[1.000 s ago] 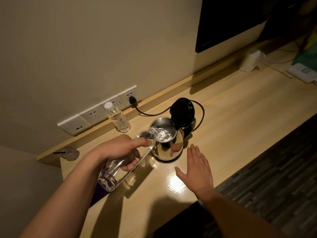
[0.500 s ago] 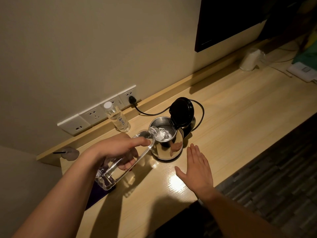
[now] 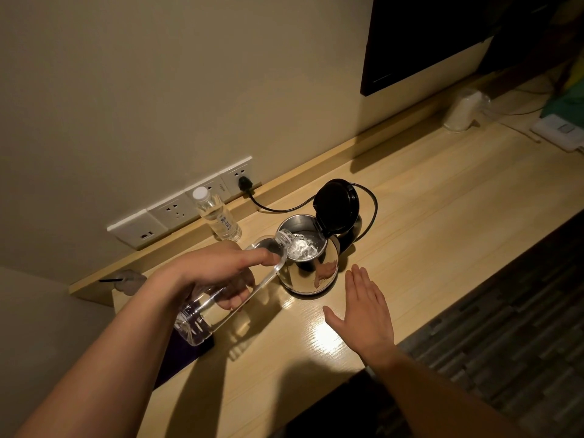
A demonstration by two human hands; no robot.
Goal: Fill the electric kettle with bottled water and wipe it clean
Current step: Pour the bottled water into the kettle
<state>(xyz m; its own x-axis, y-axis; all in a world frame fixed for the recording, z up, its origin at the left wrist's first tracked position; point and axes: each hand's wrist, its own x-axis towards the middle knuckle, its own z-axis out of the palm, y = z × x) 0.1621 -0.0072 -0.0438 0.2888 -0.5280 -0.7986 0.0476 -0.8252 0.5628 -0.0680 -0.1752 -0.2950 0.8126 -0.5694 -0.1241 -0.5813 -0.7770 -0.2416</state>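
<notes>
A shiny steel electric kettle (image 3: 311, 273) stands on the wooden desk (image 3: 442, 222) with its black lid (image 3: 336, 205) flipped up. My left hand (image 3: 221, 273) grips a clear plastic water bottle (image 3: 202, 317), tilted with its mouth over the kettle's opening, and water runs into the kettle. My right hand (image 3: 363, 311) lies flat and open on the desk just in front of the kettle, apart from it. A second, capped water bottle (image 3: 218, 216) stands upright by the wall.
The kettle's black cord (image 3: 278, 208) runs to a plug in the row of wall sockets (image 3: 177, 210). A dark cloth-like thing (image 3: 183, 355) lies under the tilted bottle. A white cup (image 3: 461, 110) and other items sit far right. A dark screen (image 3: 426, 36) hangs above.
The bottle's base has risen slightly as my left hand keeps pouring. My right hand and the kettle have stayed put.
</notes>
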